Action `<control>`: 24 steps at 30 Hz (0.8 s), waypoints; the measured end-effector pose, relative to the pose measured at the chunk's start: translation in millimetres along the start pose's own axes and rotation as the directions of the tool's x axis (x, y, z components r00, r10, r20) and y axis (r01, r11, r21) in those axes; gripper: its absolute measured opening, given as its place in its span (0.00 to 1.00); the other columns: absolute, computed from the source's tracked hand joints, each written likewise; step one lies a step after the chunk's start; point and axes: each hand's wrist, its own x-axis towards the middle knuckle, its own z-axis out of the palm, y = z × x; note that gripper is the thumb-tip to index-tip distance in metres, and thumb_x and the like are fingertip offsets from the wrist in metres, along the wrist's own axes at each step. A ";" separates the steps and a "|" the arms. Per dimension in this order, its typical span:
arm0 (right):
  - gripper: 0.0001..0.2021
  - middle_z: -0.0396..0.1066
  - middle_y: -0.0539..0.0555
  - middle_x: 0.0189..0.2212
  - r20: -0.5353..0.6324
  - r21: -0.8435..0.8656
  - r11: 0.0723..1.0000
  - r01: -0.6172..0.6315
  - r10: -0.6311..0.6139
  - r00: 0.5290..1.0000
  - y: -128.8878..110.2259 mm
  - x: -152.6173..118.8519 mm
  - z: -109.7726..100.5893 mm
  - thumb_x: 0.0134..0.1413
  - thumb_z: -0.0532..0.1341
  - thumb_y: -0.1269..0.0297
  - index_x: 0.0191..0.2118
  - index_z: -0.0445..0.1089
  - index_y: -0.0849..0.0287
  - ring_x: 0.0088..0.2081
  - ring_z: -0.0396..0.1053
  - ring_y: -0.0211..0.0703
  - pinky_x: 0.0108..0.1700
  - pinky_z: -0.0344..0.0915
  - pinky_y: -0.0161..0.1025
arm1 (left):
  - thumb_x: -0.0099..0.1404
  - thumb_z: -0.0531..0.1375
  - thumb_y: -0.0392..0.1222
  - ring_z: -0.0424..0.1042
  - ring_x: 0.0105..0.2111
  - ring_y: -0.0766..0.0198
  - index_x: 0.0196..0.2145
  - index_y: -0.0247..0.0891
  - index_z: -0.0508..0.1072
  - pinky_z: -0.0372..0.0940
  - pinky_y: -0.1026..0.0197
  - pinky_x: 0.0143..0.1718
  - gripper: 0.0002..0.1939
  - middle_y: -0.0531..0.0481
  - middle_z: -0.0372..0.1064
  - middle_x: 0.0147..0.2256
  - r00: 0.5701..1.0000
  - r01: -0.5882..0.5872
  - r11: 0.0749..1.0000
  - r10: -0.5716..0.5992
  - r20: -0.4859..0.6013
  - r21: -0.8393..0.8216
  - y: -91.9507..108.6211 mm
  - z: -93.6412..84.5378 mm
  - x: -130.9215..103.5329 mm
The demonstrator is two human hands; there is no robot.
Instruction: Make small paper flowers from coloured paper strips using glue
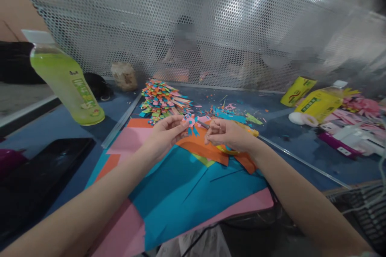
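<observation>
My left hand (169,132) pinches a small pink and blue paper piece (190,120) with fringed ends between thumb and fingertips. My right hand (230,132) is closed on what looks like a pair of scissors. Its thin dark metal tip (203,124) meets the right side of the paper piece, while yellow handle parts (232,152) show around the hand. Beneath both hands lie sheets of coloured paper, a large blue sheet (181,192) over pink, with an orange sheet (208,148) on top. Just beyond my left hand rises a pile of fringed multicoloured paper (161,100).
A green drink bottle (72,84) stands at left near a dark flat object (45,176). Paper scraps (229,114) litter the back. A yellow drink bottle (321,102), a yellow box (298,90) and a white and purple device (346,140) are at right. A perforated metal screen (226,28) stands behind.
</observation>
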 end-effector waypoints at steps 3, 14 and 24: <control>0.08 0.70 0.50 0.26 -0.003 -0.031 1.000 0.003 -0.003 1.000 2.0 1.6 -2.6 0.44 0.60 0.73 0.28 0.58 0.59 0.29 0.67 0.31 0.28 0.57 0.29 | 0.40 0.69 0.35 0.68 0.23 0.72 0.28 0.33 0.70 0.64 0.70 0.25 0.15 0.53 0.70 0.23 1.000 -0.003 1.000 0.003 0.012 0.012 -1.0 -0.7 0.1; 0.11 0.74 0.53 0.31 0.070 0.105 0.994 -0.033 0.026 0.997 3.5 2.1 -0.9 0.38 0.66 0.68 0.33 0.70 0.61 0.32 0.73 0.39 0.38 0.69 0.38 | 0.40 0.68 0.34 0.68 0.23 0.72 0.29 0.33 0.70 0.64 0.68 0.27 0.15 0.53 0.70 0.24 1.000 -0.010 0.999 0.010 0.009 0.037 -1.6 -2.0 2.1; 0.09 0.75 0.53 0.32 0.018 0.163 0.983 -0.081 0.080 0.997 2.5 0.3 -3.1 0.37 0.67 0.69 0.31 0.72 0.61 0.37 0.72 0.40 0.46 0.67 0.39 | 0.43 0.67 0.34 0.69 0.23 0.72 0.29 0.32 0.71 0.64 0.70 0.26 0.14 0.52 0.70 0.24 1.000 -0.021 0.999 0.020 0.014 0.044 -1.2 -5.5 4.7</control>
